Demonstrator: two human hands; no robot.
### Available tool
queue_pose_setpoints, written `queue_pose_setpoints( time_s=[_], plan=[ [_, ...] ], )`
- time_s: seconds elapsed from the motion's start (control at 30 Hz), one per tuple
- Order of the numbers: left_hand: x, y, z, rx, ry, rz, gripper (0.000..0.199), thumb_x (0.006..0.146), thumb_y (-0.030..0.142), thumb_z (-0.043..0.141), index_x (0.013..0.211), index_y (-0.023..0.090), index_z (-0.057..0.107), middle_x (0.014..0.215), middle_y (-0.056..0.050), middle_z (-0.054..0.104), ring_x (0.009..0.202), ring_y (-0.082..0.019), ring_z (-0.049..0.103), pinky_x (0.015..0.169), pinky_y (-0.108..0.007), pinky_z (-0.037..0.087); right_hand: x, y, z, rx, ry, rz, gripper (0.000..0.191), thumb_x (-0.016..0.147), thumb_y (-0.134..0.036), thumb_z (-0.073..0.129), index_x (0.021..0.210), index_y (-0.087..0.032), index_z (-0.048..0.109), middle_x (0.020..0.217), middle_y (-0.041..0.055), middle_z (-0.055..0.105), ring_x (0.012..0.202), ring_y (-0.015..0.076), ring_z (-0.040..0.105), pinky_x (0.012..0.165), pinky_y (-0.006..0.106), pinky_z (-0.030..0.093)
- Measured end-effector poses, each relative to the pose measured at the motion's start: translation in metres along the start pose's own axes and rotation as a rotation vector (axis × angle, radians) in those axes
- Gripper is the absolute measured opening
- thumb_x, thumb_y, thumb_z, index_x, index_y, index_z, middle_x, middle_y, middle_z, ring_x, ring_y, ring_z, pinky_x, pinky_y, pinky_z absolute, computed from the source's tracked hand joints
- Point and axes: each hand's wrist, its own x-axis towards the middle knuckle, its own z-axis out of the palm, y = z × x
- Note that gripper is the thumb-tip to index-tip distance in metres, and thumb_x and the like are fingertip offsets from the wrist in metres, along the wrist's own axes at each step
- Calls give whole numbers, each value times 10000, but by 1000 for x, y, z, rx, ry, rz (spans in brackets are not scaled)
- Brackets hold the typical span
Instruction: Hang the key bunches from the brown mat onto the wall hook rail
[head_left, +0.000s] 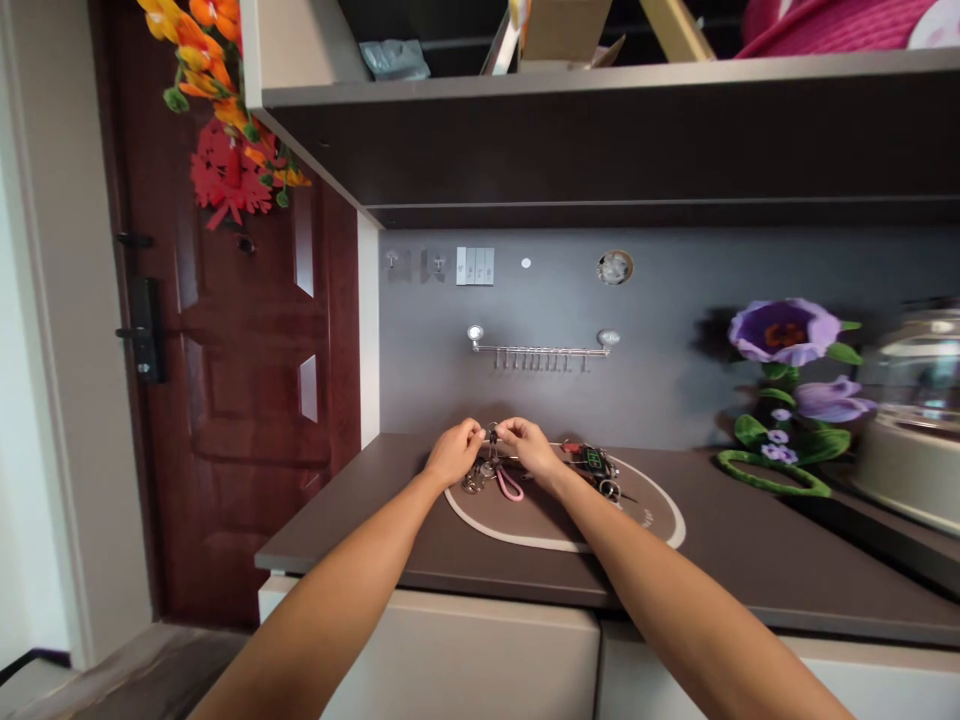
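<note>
Both hands meet above the left part of an oval brown mat with a pale rim. My left hand is closed in a pinch on one side of a small key ring. From the other side, my right hand pinches the same ring. Below the fingers hang dark and metallic pieces and a pink strap loop, which reaches down to the mat. More keys are beside it. To the right of my right hand lies a pile of key items, partly hidden by my forearm.
A rail with hooks is fixed on the grey back wall. An open shelf overhangs the counter. Purple fabric flowers and a glass-topped appliance stand at the right. A dark red door is at the left.
</note>
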Motion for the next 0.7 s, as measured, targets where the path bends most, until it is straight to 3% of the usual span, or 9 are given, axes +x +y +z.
queue_pose_setpoints(
  time_s=[0.17,0.3,0.5,0.7],
  plan=[
    [1,-4,3,84,1,-51,251,857,319,285,828,199,504,714,-28,589,662,-145,535,603,-241,327,17,-10,-2,86,128,51,263,606,-381,640,672,-148,535,634,-12,548,599,88,507,619,231,415],
    [2,-6,5,122,-46,-89,280,873,295,251,806,186,499,711,-29,595,660,-133,542,604,-233,325,40,-23,0,217,192,127,131,692,-267,586,702,-150,527,629,-7,567,594,85,561,598,213,448],
    [2,-4,4,139,-74,-108,296,875,302,259,802,180,518,730,-41,611,680,-135,557,615,-234,337,76,-43,9,214,331,154,116,768,-173,492,657,-143,506,525,-14,536,477,54,514,507,174,447],
    [3,-5,4,144,-64,-106,304,876,304,258,808,180,528,751,-43,621,686,-136,564,622,-233,342,104,-45,13,140,483,202,85,760,-163,487,683,-143,517,559,-10,551,481,56,521,455,158,428]
  ],
)
